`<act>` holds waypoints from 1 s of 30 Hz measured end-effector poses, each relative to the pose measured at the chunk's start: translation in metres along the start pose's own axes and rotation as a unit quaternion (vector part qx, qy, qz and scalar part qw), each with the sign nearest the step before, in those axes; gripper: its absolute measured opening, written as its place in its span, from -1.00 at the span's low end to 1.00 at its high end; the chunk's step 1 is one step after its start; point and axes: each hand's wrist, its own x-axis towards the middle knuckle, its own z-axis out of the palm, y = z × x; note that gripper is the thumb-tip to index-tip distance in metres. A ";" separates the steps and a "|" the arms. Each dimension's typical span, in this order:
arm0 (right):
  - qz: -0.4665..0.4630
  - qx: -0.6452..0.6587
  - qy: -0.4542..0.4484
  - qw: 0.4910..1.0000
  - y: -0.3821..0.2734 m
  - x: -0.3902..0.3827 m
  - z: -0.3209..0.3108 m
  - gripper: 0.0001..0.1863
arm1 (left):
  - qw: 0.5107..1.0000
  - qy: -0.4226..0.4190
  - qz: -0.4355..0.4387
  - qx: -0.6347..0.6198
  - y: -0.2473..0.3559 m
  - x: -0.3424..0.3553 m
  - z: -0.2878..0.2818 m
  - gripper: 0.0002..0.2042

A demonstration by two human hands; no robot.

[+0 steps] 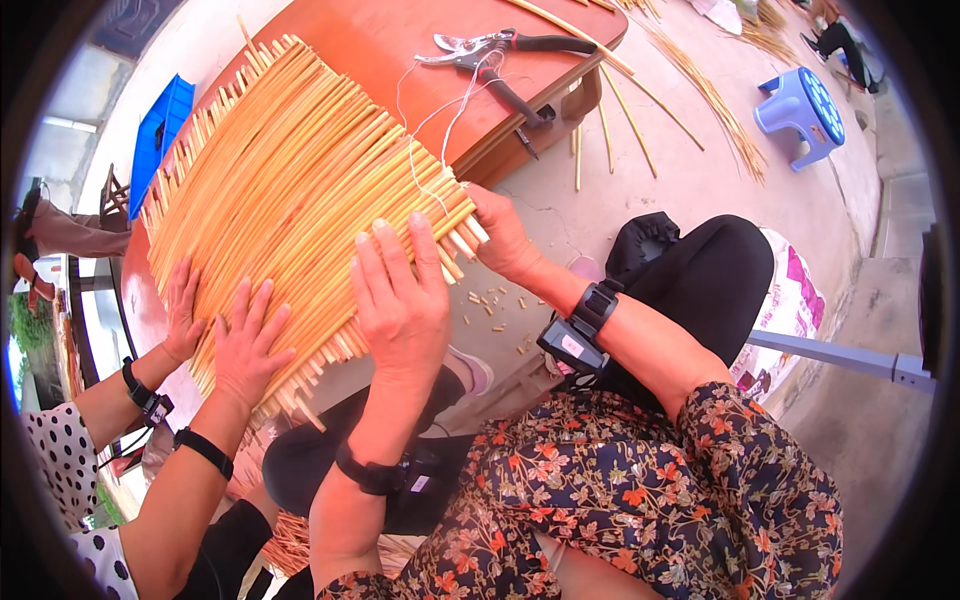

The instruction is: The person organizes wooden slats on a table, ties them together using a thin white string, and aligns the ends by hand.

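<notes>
A mat of yellow reed sticks (290, 170), laid side by side, slopes across the red table's near edge. My left hand (400, 300) rests on its near right part, fingers stretched out over the sticks. At the right corner my right hand (503, 232) grips the mat's edge; its fingertips are partly hidden by the stick ends. White string (411, 150) runs over the sticks near that corner and loops onto the table. Pruning shears (485, 58) with black handles lie on the tabletop beyond. Another person's two hands (245, 345) press flat on the mat's left part.
The red table (375, 40) ends right of the shears, where long loose sticks (570, 35) stick out past its edge. Cut bits (490, 305) and sticks are scattered on the floor. A blue stool (800, 115) stands far right, a blue crate (160, 140) far left.
</notes>
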 end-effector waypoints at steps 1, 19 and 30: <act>-0.002 0.000 0.002 1.000 0.018 -0.019 0.000 -0.84 | 1.000 -0.005 0.001 0.001 0.000 -0.003 0.001 -0.57; 0.300 0.659 0.198 0.661 -0.009 -0.024 -0.047 -0.91 | 1.000 0.023 0.003 -0.007 0.005 -0.009 0.000 -0.56; 0.410 0.422 0.455 0.668 0.076 -0.080 -0.135 -0.86 | 1.000 0.021 0.010 -0.001 0.003 -0.012 0.001 -0.57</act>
